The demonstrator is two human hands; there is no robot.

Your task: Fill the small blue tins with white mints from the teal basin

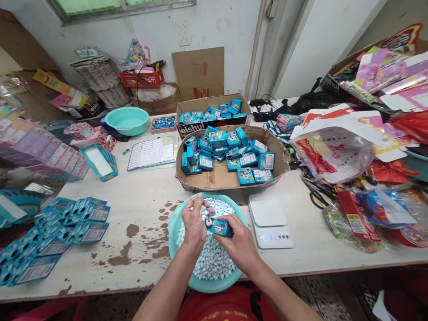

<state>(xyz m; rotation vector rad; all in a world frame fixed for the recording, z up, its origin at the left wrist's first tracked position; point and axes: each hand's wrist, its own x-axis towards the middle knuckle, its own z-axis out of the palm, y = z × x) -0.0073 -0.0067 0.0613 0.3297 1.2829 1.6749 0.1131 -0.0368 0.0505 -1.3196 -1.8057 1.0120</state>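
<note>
Over a turquoise basin (174, 223) full of small pale candies (214, 258), my two hands are close together. My right hand (239, 240) grips a small blue candy box (220, 228) by its right end, its open end turned to the left. My left hand (195, 223) is cupped around several white candies (204, 214), right at the open end of the box. Just right of the basin stands a white kitchen scale (270, 220) with a lit display. Behind the basin, a cardboard tray (214, 178) holds many filled-looking blue boxes.
Blue boxes with dark openings (83, 223) stand in rows at the left. A second carton (214, 117), a light basin (127, 120) and a paper sheet (152, 154) lie farther back. Scissors (317, 198) and plastic bags (334, 156) crowd the right side.
</note>
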